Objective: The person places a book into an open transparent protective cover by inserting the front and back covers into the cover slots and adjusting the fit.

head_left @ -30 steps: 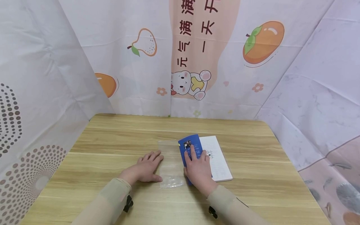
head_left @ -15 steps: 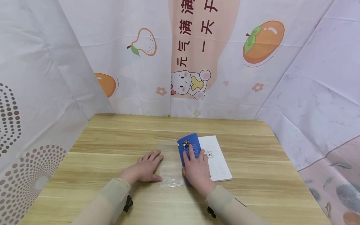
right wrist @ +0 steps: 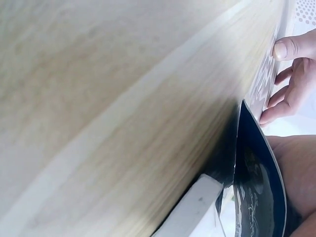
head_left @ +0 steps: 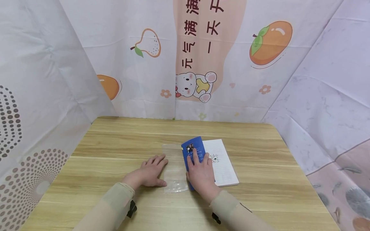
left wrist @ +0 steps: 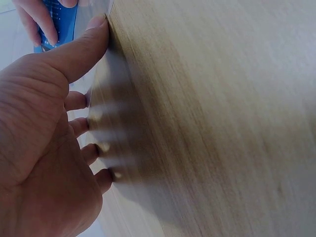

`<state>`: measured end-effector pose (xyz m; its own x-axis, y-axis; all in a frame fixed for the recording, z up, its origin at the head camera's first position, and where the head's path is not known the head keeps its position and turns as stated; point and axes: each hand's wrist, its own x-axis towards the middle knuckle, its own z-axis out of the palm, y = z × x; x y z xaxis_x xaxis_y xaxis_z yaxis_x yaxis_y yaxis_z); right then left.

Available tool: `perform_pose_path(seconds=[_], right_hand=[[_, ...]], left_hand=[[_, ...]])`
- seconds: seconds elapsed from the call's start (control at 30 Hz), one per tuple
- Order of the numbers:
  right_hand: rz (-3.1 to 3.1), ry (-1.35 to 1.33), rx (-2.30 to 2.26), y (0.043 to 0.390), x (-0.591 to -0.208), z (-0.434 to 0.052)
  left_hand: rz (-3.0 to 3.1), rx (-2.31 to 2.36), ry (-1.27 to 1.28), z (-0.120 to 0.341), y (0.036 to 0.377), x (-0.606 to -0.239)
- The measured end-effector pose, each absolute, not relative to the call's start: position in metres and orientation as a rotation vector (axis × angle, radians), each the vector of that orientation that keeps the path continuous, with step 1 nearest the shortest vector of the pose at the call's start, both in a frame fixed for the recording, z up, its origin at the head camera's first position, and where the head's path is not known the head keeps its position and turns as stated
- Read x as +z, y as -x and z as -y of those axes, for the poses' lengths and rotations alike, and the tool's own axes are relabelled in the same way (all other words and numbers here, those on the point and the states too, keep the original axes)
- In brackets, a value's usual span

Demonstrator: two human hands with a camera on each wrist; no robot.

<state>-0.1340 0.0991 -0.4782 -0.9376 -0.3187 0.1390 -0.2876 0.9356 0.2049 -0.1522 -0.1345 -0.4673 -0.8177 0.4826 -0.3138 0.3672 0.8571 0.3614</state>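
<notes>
A small booklet lies open on the wooden table (head_left: pixel 115 150). Its blue cover (head_left: pixel 192 150) is folded toward the left, and the white lined pages (head_left: pixel 224 163) lie to the right. My right hand (head_left: pixel 200 173) rests flat on the blue cover with straight fingers; the cover (right wrist: pixel 256 187) lifts slightly off the table. A clear plastic sleeve (head_left: pixel 174 168) lies just left of the cover. My left hand (head_left: pixel 148 173) lies flat on the table with its fingertips (left wrist: pixel 101 146) and thumb at the sleeve's left edge.
Printed cloth walls with fruit pictures and a cartoon bear (head_left: pixel 193 86) close the table in at the back and on both sides. Bare wood stretches to the left and behind the booklet.
My right hand and the blue cover have shifted slightly to the left, toward the clear sleeve. The left hand has not moved.
</notes>
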Motion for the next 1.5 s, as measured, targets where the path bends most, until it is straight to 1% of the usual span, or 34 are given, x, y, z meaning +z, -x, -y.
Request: perform_pose_path(seconds=[1.5], right_hand=[[2.966, -0.449, -0.315, 0.1358, -0.4805, -0.0939]], left_hand=[[-2.634, 0.4, -0.632, 0.1346, 0.1525, -0.4657]])
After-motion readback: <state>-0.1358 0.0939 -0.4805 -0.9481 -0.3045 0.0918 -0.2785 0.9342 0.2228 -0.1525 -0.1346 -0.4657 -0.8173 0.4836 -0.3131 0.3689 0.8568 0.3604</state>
